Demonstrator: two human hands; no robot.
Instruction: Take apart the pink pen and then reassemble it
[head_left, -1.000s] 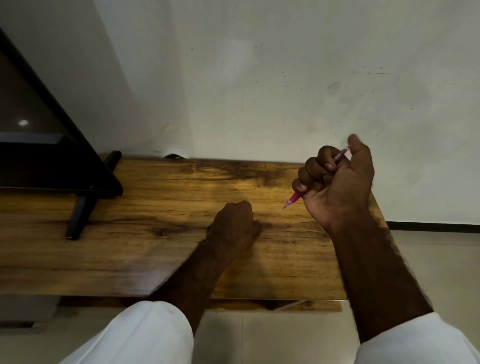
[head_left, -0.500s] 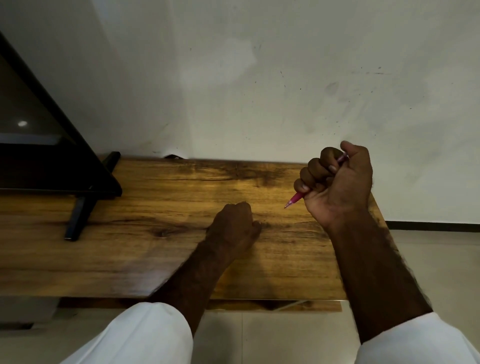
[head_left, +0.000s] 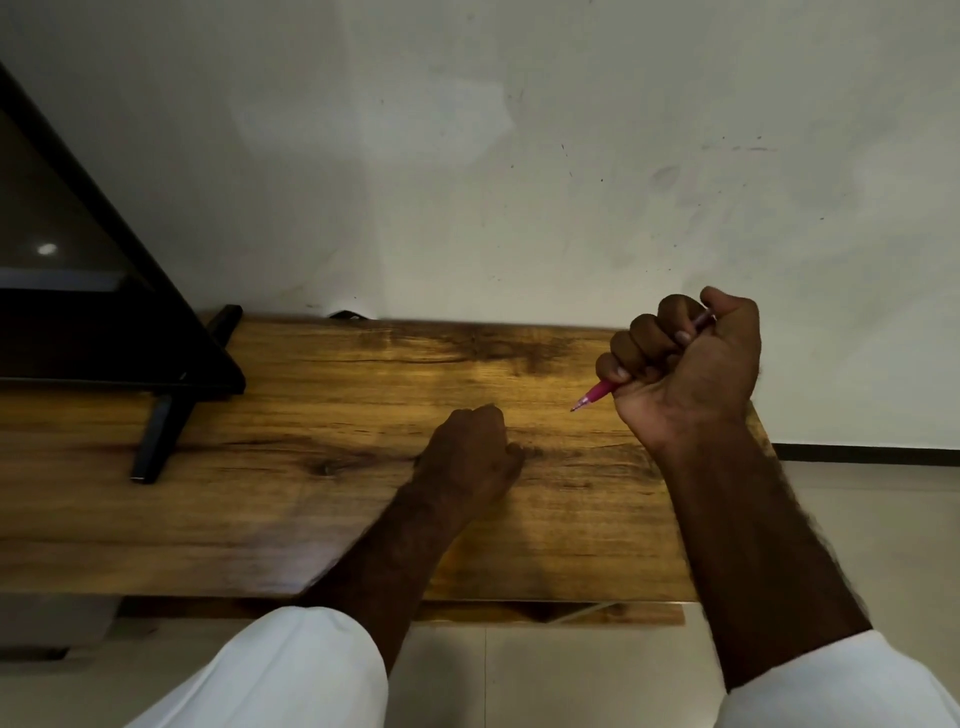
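Observation:
My right hand (head_left: 685, 369) is closed in a fist around the pink pen (head_left: 597, 392), raised above the right end of the wooden table (head_left: 332, 415). The pen's tip sticks out lower left of the fist and its back end shows under my thumb, which presses down on it. Most of the barrel is hidden inside the fist. My left hand (head_left: 470, 452) rests on the table middle, fingers curled under, with nothing visible in it.
A black monitor (head_left: 78, 312) on a black stand (head_left: 156, 441) takes the table's left end. A pale wall runs right behind the table. The table's right edge lies just under my right hand, with tiled floor beyond.
My right thumb has come down from raised onto the pen's back end. The fist has shifted only slightly. The left hand has stayed in place.

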